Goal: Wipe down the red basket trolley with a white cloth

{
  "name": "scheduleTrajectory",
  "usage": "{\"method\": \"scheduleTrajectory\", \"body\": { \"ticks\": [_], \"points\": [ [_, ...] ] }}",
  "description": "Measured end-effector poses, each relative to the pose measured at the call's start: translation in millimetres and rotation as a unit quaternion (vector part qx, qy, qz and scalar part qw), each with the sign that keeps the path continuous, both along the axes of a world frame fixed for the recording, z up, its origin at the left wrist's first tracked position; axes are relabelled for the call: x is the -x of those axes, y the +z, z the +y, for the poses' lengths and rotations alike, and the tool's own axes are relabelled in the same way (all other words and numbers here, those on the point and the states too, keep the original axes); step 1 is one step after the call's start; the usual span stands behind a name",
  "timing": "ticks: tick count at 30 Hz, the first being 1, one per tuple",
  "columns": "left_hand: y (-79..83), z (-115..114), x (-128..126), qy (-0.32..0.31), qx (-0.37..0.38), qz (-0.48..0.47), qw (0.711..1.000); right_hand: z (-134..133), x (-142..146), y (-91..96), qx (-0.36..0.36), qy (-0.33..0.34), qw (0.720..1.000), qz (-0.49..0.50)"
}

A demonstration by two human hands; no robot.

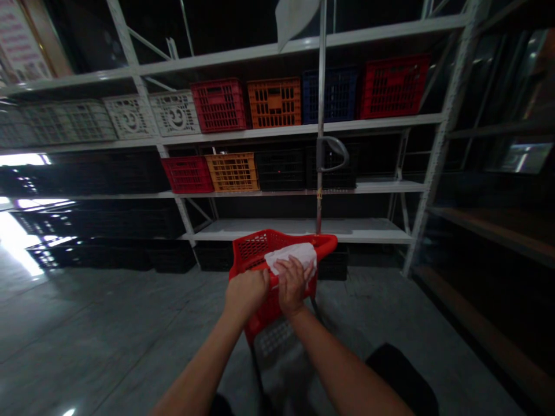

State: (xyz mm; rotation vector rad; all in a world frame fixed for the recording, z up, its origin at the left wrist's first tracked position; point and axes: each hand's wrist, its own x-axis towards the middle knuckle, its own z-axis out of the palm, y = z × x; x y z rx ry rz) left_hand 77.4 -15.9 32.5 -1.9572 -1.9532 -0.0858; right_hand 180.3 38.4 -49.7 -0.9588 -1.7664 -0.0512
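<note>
A small red plastic shopping cart (pixel 269 309) with perforated sides stands on the floor right in front of me. My left hand (pixel 247 292) is closed in a fist around the near edge of the cart. Just beside it, my right hand (pixel 292 284) presses a white cloth (pixel 299 252) against the red rim, its fingers curled over the fabric. Part of the cloth drapes into the basket. A tall metal pole (pixel 321 104) rises behind the cart's right end, with a grey loop handle (pixel 340 155) partway up and a pale flag (pixel 297 20) at the top.
White metal shelving (pixel 303 234) runs across the back. It carries red crates (pixel 221 107), orange crates (pixel 274 104), a blue crate (pixel 329 95), white crates (pixel 176 112) and black crates (pixel 280 169). Dark shelves (pixel 494 231) flank the right side. Grey floor (pixel 130 335) surrounds the cart.
</note>
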Motion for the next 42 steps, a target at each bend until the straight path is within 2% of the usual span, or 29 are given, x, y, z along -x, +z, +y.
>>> {"method": "scheduleTrajectory", "body": {
  "ticks": [2, 5, 7, 11, 13, 16, 21, 23, 25, 28, 30, 32, 35, 37, 39, 41, 42],
  "points": [
    [1.2, -2.9, 2.6, 0.011, 0.013, -0.006, 1.0, 5.3, -12.9, 3.6, -0.017, 0.014, 0.998, -0.053],
    [1.8, -7.4, 7.5, 0.048, 0.015, -0.032, 0.998, 29.7, -52.4, 18.6, -0.017, -0.018, 0.997, -0.075],
    [1.4, -9.9, 11.2, 0.06, 0.01, -0.047, 0.997, 48.5, -82.3, 32.1, 0.01, -0.048, 0.994, -0.095],
    [0.5, -12.3, 16.4, 0.048, 0.005, -0.039, 0.998, 73.4, -123.9, 59.9, 0.086, -0.054, 0.961, -0.257],
    [0.1, -11.8, 16.9, 0.041, 0.004, -0.031, 0.999, 77.7, -127.8, 71.4, 0.116, -0.044, 0.941, -0.315],
    [-0.8, -9.7, 17.3, 0.041, -0.001, -0.029, 0.999, 77.1, -114.4, 81.9, 0.163, -0.048, 0.919, -0.357],
    [-0.4, -7.5, 30.1, 0.012, 0.02, -0.003, 1.0, 61.3, -89.2, 78.6, 0.171, -0.089, 0.92, -0.342],
    [1.5, -7.9, 41.7, 0.015, 0.028, -0.023, 0.999, 52.2, -90.2, 74.6, 0.143, -0.065, 0.925, -0.345],
    [3.7, -8.1, 56.3, 0.018, 0.037, -0.049, 0.998, 45.8, -97.3, 72.8, 0.106, -0.009, 0.925, -0.364],
    [4.8, -5.6, 81.6, -0.003, 0.051, -0.07, 0.996, 46.3, -112.6, 75.9, 0.07, 0.111, 0.903, -0.409],
    [3.6, -1.7, 98.8, -0.028, 0.055, -0.078, 0.995, 51.9, -121.3, 80.4, 0.083, 0.182, 0.887, -0.416],
    [1.8, 3.5, 114.2, -0.052, 0.058, -0.085, 0.993, 57.6, -125.9, 84.4, 0.129, 0.216, 0.879, -0.405],
    [1.1, 10.9, 131.0, -0.082, 0.053, -0.099, 0.99, 59.2, -123.7, 83.2, 0.2, 0.205, 0.884, -0.37],
    [2.1, 13.4, 136.3, -0.102, 0.037, -0.101, 0.989, 55.6, -117.2, 75.3, 0.205, 0.184, 0.917, -0.289],
    [3.1, 13.0, 135.5, -0.103, -0.005, -0.09, 0.991, 51.1, -108.2, 63.2, 0.181, 0.164, 0.96, -0.14],
    [3.2, 9.8, 126.8, -0.076, -0.077, -0.074, 0.991, 49.0, -98.5, 51.4, 0.156, 0.144, 0.977, -0.007],
    [2.9, 7.6, 119.0, -0.062, -0.118, -0.069, 0.989, 49.5, -94.0, 47.0, 0.149, 0.134, 0.979, 0.028]
  ]
}}
